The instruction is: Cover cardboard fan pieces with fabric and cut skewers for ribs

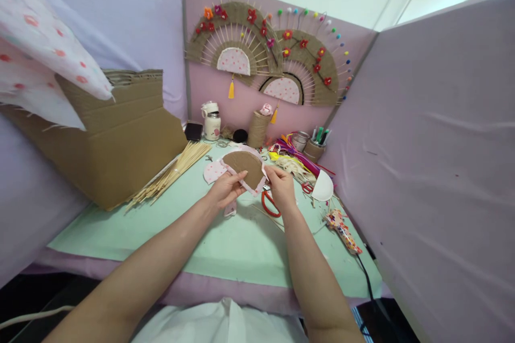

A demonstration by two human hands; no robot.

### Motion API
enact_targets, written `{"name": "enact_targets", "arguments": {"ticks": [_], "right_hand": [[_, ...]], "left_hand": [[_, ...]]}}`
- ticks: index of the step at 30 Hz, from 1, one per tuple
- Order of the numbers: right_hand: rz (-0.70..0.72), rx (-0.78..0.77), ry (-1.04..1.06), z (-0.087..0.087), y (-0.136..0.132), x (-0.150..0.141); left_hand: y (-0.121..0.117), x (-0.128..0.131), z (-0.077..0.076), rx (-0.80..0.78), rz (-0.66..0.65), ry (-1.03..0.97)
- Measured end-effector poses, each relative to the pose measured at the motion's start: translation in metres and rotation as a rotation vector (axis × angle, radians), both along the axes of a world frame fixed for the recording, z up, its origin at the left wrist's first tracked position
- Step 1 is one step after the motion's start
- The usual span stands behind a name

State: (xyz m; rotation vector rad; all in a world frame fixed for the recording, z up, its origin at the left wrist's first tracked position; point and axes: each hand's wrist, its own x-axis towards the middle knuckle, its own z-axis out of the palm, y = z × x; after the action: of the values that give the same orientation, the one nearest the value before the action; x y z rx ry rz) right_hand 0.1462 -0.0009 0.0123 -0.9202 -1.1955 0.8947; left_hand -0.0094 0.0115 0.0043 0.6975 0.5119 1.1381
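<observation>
A brown cardboard half-circle [243,165], its edges bordered by pink dotted fabric, is held up over the mint tabletop. On its lower left edge, my left hand [227,189] is closed, thumb on the cardboard face. My right hand [280,185] pinches the fabric border at the right corner. Red-handled scissors [270,204] lie just below, their blades partly hidden behind the work and my right hand. Beside my left hand rests a loose piece of dotted fabric [213,171].
Bamboo sticks [173,174] lean by a large cardboard box [132,139] at left. At right lie a glue gun [343,230] with a black cord and a white half-circle [323,186]. A flask [212,123], twine-wrapped cylinder [258,129] and pen holder [314,149] stand behind.
</observation>
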Motion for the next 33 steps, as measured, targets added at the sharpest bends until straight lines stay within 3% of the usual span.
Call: {"name": "enact_targets", "arguments": {"ticks": [5,10,13,19,26,33], "right_hand": [[-0.238,0.239,-0.294,0.002,-0.005,-0.001],[-0.402,0.314,-0.428,0.001,-0.010,-0.009],[-0.334,0.246,-0.374,0.002,-0.011,-0.010],[-0.131,-0.034,-0.002,0.001,-0.004,-0.005],[-0.082,-0.032,-0.056,-0.008,0.001,-0.006],[0.012,-0.081,-0.068,0.000,-0.002,-0.001]], "left_hand": [[-0.003,0.003,0.001,0.023,0.051,-0.007],[-0.009,0.007,0.009,0.041,0.112,0.003],[-0.009,0.007,0.011,0.029,0.131,0.002],[-0.005,0.003,0.008,0.021,0.128,-0.050],[-0.006,0.005,0.006,0.058,0.137,-0.038],[-0.006,0.005,0.010,0.011,0.154,-0.039]]}}
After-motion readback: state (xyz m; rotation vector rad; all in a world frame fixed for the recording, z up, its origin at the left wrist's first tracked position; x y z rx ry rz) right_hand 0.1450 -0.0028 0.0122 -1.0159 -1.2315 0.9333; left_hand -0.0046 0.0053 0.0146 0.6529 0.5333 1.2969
